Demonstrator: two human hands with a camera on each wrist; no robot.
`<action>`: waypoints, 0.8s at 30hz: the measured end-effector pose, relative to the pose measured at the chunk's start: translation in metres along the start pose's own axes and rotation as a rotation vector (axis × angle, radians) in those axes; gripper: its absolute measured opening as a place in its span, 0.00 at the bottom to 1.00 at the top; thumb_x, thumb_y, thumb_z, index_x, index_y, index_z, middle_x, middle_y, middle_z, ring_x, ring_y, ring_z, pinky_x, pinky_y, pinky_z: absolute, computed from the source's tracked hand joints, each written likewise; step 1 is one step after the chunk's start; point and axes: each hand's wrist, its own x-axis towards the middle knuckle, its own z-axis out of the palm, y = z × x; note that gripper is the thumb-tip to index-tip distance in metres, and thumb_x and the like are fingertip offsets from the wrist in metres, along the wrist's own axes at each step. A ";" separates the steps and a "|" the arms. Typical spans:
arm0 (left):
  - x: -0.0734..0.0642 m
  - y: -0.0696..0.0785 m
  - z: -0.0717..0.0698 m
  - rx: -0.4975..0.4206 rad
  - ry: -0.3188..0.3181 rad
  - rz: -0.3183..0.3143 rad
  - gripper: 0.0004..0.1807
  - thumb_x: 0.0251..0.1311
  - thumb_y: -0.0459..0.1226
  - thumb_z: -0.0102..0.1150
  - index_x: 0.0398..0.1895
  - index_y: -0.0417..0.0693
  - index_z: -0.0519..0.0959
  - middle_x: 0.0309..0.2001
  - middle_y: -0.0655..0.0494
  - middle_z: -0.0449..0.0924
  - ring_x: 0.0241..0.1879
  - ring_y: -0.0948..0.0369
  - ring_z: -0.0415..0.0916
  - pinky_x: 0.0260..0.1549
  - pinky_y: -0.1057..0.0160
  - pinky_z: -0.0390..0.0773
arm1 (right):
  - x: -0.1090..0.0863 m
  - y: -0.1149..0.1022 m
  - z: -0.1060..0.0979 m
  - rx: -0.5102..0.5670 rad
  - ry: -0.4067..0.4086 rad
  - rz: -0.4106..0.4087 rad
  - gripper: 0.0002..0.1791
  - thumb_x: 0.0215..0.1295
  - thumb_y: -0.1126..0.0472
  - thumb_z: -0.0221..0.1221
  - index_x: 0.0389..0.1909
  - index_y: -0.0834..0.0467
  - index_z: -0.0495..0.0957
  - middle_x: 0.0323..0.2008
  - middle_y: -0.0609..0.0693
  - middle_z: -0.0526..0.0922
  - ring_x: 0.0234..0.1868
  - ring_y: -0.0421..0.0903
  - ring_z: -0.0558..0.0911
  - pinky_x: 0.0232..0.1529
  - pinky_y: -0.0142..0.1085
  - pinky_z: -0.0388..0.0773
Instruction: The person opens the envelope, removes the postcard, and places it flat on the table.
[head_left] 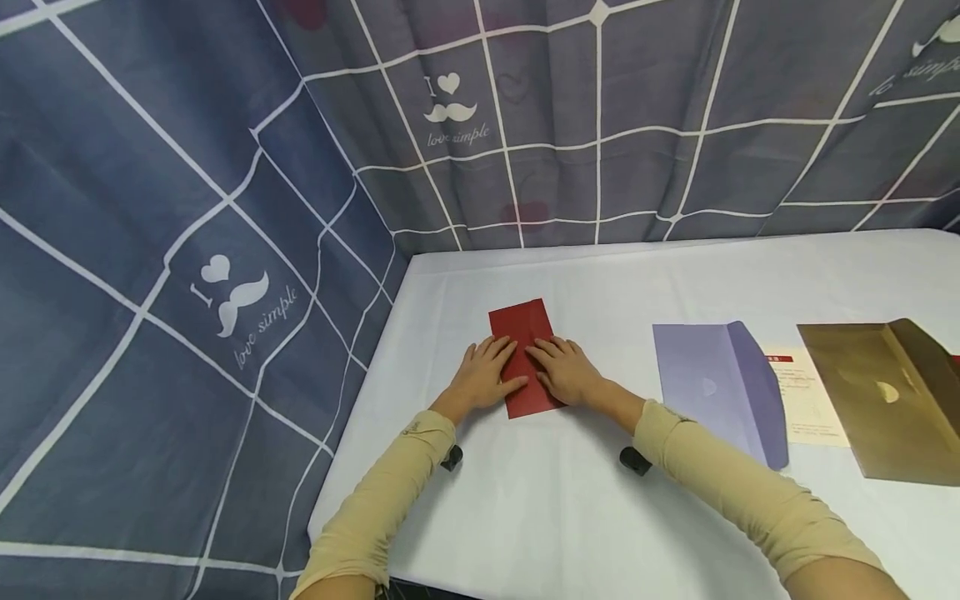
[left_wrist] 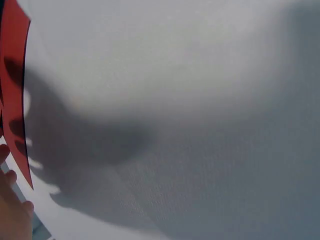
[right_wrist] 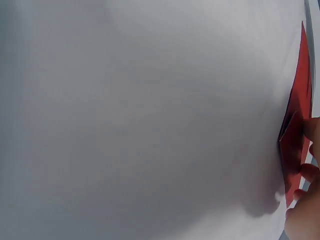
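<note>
A red envelope (head_left: 528, 321) lies on the white tabletop, its long sides running away from me. My left hand (head_left: 483, 377) rests on its left side with the fingers spread and the thumb over the paper. From the other side, my right hand (head_left: 567, 372) lays its fingers on the upper right part. In the right wrist view, a slightly raised flap (right_wrist: 291, 142) shows along the envelope's side, under the fingers of that hand (right_wrist: 304, 217). The left wrist view catches only the fingers of the left hand (left_wrist: 12, 212) beside the red paper (left_wrist: 14, 45).
To the right lie a lilac envelope (head_left: 701, 392) with its flap folded out, a printed cream card (head_left: 813, 408) and a gold envelope (head_left: 862, 379). Something red (head_left: 956, 362) peeks out at the far right. A grey-blue checked curtain (head_left: 555, 183) hangs behind and left of the table.
</note>
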 end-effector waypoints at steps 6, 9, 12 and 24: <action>0.001 0.005 0.000 -0.028 -0.087 0.054 0.44 0.63 0.66 0.40 0.75 0.53 0.52 0.74 0.53 0.47 0.73 0.51 0.39 0.66 0.43 0.42 | -0.020 -0.004 0.002 0.027 0.046 -0.012 0.26 0.70 0.58 0.52 0.65 0.65 0.66 0.66 0.64 0.63 0.65 0.65 0.60 0.61 0.59 0.57; 0.002 0.008 0.002 0.024 -0.108 0.059 0.43 0.63 0.66 0.41 0.75 0.55 0.52 0.74 0.54 0.47 0.73 0.52 0.40 0.66 0.43 0.43 | -0.026 -0.005 0.003 0.049 0.064 -0.014 0.26 0.70 0.58 0.53 0.65 0.65 0.66 0.66 0.64 0.63 0.65 0.66 0.60 0.61 0.59 0.57; 0.003 0.011 0.002 0.092 -0.119 0.042 0.42 0.63 0.67 0.39 0.75 0.58 0.52 0.74 0.56 0.47 0.73 0.52 0.41 0.66 0.43 0.44 | -0.030 -0.003 0.005 0.063 0.083 -0.015 0.26 0.70 0.58 0.53 0.65 0.66 0.66 0.66 0.63 0.64 0.65 0.66 0.61 0.60 0.59 0.58; 0.005 0.023 0.005 0.141 -0.127 0.070 0.43 0.62 0.68 0.38 0.76 0.59 0.50 0.75 0.55 0.45 0.73 0.52 0.41 0.66 0.43 0.45 | -0.044 0.001 0.006 0.055 0.138 -0.027 0.28 0.67 0.58 0.56 0.65 0.65 0.65 0.66 0.63 0.63 0.63 0.64 0.62 0.60 0.59 0.59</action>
